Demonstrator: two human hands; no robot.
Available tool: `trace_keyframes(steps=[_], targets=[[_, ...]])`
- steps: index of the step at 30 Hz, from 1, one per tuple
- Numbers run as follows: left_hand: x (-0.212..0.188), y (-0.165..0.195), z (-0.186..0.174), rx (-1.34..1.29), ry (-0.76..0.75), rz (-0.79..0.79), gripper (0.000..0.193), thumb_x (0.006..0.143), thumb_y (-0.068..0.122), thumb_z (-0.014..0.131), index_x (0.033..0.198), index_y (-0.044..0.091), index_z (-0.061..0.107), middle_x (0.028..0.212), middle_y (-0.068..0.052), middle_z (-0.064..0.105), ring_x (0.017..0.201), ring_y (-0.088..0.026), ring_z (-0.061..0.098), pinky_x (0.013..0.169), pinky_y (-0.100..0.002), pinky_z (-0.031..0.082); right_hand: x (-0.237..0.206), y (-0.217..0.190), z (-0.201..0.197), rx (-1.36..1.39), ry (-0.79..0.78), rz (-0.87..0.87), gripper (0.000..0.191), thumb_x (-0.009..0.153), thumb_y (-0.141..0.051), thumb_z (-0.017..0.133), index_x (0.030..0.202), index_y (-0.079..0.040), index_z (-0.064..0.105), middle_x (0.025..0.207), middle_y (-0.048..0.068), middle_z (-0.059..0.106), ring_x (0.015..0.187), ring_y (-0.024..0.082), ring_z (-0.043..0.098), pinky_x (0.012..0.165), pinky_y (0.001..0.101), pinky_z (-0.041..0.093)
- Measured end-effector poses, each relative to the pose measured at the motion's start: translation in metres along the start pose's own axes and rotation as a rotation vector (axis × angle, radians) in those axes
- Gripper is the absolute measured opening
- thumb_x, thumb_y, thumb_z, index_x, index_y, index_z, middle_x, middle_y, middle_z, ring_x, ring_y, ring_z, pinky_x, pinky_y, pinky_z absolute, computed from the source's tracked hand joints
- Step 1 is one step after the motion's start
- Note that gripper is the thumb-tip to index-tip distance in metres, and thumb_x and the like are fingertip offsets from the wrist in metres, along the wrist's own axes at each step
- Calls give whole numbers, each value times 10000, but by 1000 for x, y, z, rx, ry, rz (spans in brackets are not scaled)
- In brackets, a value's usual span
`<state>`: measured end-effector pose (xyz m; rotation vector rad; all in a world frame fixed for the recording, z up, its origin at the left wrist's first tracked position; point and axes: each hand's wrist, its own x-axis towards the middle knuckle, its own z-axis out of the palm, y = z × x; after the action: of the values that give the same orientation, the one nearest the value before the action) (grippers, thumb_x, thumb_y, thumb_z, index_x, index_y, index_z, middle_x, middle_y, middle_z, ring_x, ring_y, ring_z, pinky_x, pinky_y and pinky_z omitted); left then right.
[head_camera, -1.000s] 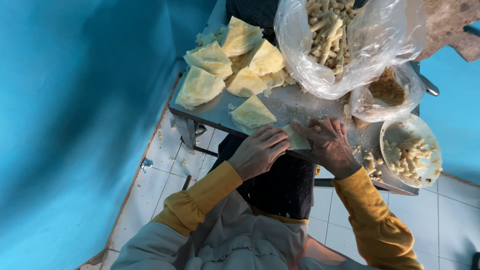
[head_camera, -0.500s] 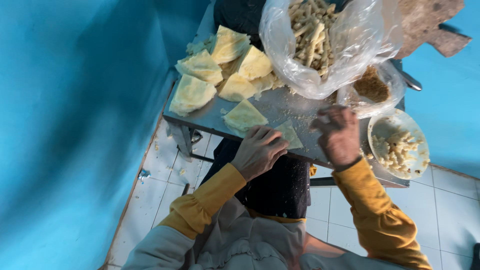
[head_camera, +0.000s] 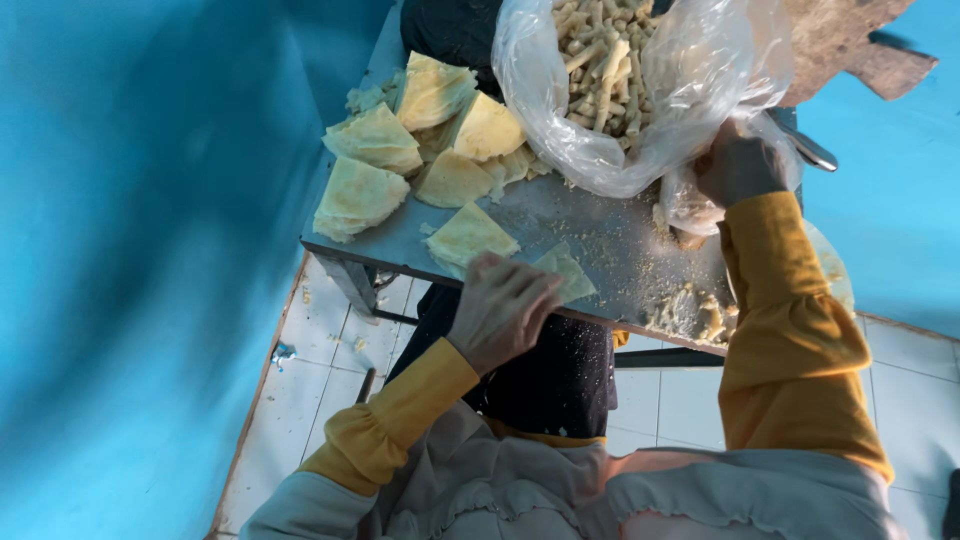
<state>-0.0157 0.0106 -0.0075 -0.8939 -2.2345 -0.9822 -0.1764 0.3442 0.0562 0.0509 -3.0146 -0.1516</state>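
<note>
Left hand (head_camera: 503, 310) lies at the tabletop (head_camera: 560, 215) front edge, fingers flat and released on a dough wedge (head_camera: 565, 272), which it partly covers. Right hand (head_camera: 738, 168) is behind it, beside the bag (head_camera: 640, 90) of rolls; its fingers appear clenched on a smaller bag (head_camera: 690, 205), mostly hidden.

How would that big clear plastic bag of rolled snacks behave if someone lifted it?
The clear plastic bag would probably sag and shift, since its thin film is crumpled and open-topped. The rolled snacks inside look loose and could spill. They also seem crumbly, judging by crumbs on the table.
</note>
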Motion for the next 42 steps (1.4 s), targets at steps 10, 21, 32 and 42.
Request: trace_keyframes(steps=[10,21,32,42], targets=[[11,1,-19,256,-82,-219,151,908,197,684,985,82,623,1094,-67,562,1137,-253,504,1046,-486,303,-24,31,-10,324,78,82,693,942,-309,798,1291,106,369,959,289,702,856,359,714,765,427,587],[7,-1,-15,163,-50,-273,97,856,152,700,911,110,632,1058,-56,583,1115,-264,524,1038,-514,295,-137,-142,26,1401,-128,-393,486,884,-103,781,1208,-35,425,970,118,707,868,198,725,718,299,605],[8,4,-6,287,-158,-232,68,939,137,655,949,71,643,921,-75,631,976,-241,579,1007,-473,347,-193,-144,19,557,495,-332,242,978,44,673,1172,-23,543,1093,149,736,1025,302,748,852,379,640],[-3,15,-2,-97,-102,-230,310,850,-44,620,1154,19,605,967,-133,662,979,-322,639,946,-435,473,-190,-142,4,602,295,-204,414,947,41,658,1307,-27,465,986,147,712,899,322,728,719,425,600]])
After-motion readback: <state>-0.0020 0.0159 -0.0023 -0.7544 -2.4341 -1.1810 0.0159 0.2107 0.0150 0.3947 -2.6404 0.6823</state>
